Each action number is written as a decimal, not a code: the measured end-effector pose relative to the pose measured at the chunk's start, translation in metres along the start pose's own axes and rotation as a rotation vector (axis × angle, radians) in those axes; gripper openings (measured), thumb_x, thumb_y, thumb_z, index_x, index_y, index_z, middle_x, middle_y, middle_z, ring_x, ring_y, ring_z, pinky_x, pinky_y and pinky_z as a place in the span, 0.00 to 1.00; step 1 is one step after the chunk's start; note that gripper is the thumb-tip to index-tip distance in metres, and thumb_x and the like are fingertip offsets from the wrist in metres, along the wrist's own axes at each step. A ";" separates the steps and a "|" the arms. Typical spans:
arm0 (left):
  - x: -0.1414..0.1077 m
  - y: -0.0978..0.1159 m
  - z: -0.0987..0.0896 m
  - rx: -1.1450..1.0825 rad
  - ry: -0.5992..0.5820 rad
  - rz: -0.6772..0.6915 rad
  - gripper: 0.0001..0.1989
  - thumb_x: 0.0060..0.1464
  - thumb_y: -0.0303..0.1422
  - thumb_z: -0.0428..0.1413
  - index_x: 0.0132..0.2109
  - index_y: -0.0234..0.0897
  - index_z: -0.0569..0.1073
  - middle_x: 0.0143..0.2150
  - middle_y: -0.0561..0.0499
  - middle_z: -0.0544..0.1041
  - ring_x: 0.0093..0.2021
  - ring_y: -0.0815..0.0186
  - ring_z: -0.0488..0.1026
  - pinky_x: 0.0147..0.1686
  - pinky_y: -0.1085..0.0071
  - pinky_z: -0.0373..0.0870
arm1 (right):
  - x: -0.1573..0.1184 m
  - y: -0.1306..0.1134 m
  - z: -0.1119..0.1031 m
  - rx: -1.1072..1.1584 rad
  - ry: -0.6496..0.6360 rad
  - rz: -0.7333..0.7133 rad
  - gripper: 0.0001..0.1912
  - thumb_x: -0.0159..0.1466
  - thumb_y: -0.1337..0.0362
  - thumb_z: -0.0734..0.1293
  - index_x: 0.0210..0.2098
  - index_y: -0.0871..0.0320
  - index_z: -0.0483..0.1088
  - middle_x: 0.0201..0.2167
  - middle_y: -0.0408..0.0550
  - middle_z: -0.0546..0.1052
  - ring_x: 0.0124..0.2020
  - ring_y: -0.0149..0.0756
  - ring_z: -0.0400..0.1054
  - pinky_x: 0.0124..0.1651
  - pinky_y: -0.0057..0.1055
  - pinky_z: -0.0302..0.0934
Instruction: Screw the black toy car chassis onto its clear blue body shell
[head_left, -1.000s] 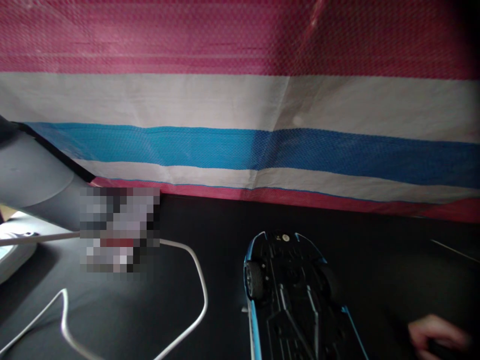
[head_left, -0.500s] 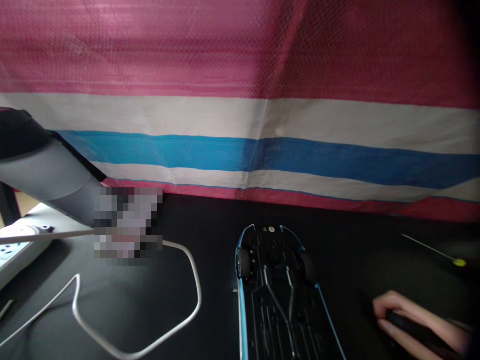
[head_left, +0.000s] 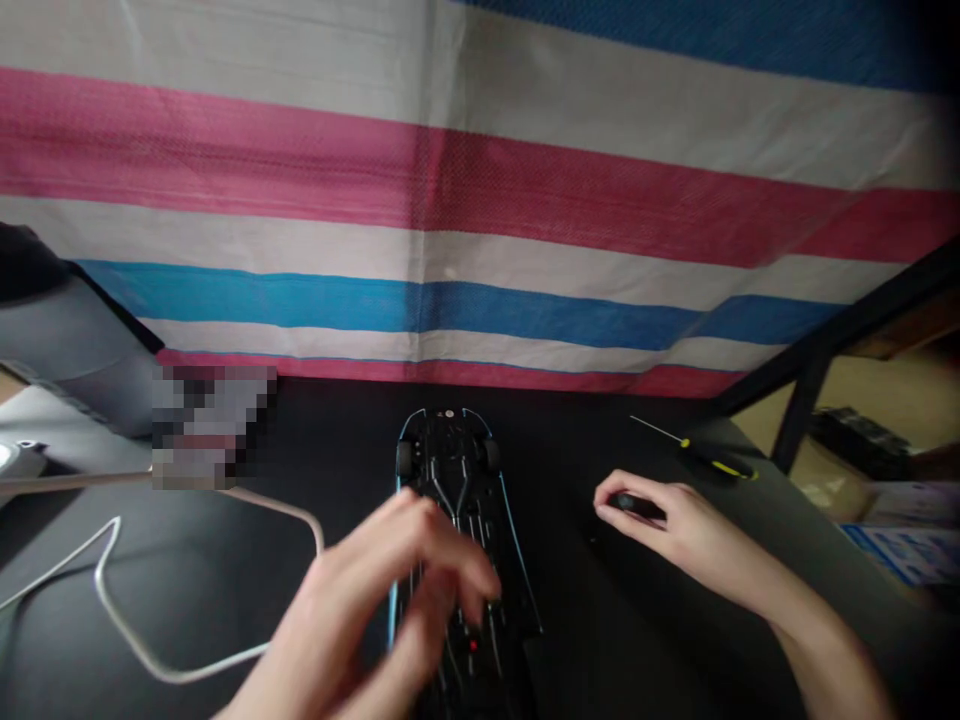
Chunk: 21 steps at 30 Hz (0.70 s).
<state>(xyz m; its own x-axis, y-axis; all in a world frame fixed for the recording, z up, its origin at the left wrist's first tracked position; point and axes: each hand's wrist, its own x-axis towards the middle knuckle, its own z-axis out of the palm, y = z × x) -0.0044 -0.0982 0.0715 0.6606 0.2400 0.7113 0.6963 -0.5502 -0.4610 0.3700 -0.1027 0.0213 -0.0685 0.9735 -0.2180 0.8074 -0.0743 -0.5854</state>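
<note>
A toy car lies upside down on the black table, its dark underside up and light-blue body edges showing at the sides. My left hand hovers over the chassis, slightly blurred, with bent fingers and the thumb apart from them; nothing shows between them. It hides part of the car. To the right, my right hand is low at the table, closed around a black, rounded, handle-like object whose far end I cannot make out. Beyond it lies a screwdriver with a black-and-yellow handle and thin shaft.
A white cable loops over the table at left, near a grey lamp-like arm and a blurred-out flat object. A striped sheet hangs behind. Black frame bars and boxes stand at right.
My left hand has come into view above the car. The view has shifted right, showing more of my right arm and the whole screwdriver. My right hand still holds the black object.
</note>
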 end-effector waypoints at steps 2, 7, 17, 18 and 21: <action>0.024 -0.014 0.020 -0.685 -0.290 -0.378 0.14 0.68 0.34 0.44 0.50 0.47 0.74 0.41 0.49 0.78 0.39 0.62 0.74 0.40 0.64 0.74 | -0.001 -0.002 0.001 0.009 -0.054 -0.016 0.17 0.67 0.45 0.65 0.39 0.51 0.75 0.36 0.42 0.79 0.36 0.38 0.72 0.40 0.29 0.64; 0.042 -0.022 0.060 -1.081 -0.253 -0.648 0.13 0.68 0.30 0.47 0.54 0.42 0.70 0.55 0.47 0.73 0.59 0.56 0.67 0.61 0.54 0.63 | -0.002 -0.008 0.002 0.100 -0.090 -0.054 0.16 0.65 0.46 0.68 0.39 0.51 0.77 0.39 0.43 0.81 0.42 0.41 0.74 0.48 0.31 0.65; -0.016 -0.011 0.097 -1.308 -0.294 -0.900 0.20 0.69 0.39 0.50 0.65 0.46 0.63 0.67 0.46 0.65 0.67 0.55 0.62 0.68 0.52 0.59 | -0.002 -0.011 0.004 0.026 -0.056 -0.067 0.13 0.63 0.50 0.70 0.37 0.51 0.79 0.32 0.42 0.80 0.33 0.37 0.71 0.39 0.30 0.62; -0.017 -0.012 0.099 -1.369 -0.338 -0.941 0.22 0.68 0.41 0.51 0.66 0.46 0.61 0.67 0.45 0.65 0.67 0.54 0.64 0.66 0.52 0.62 | -0.001 -0.011 0.004 0.015 -0.049 -0.075 0.13 0.63 0.50 0.70 0.36 0.51 0.80 0.32 0.42 0.80 0.32 0.37 0.70 0.37 0.31 0.61; -0.017 -0.020 0.102 -1.535 -0.489 -1.001 0.31 0.65 0.45 0.54 0.70 0.45 0.54 0.70 0.41 0.62 0.66 0.51 0.65 0.64 0.51 0.65 | 0.001 -0.010 0.006 0.001 -0.037 -0.092 0.13 0.63 0.50 0.69 0.36 0.52 0.80 0.32 0.43 0.80 0.32 0.37 0.70 0.36 0.31 0.59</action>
<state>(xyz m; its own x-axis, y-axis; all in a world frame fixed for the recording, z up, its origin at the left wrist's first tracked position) -0.0007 -0.0100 0.0151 0.4301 0.9007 0.0620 0.1852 -0.1552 0.9704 0.3584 -0.1019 0.0222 -0.1640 0.9676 -0.1918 0.7958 0.0149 -0.6054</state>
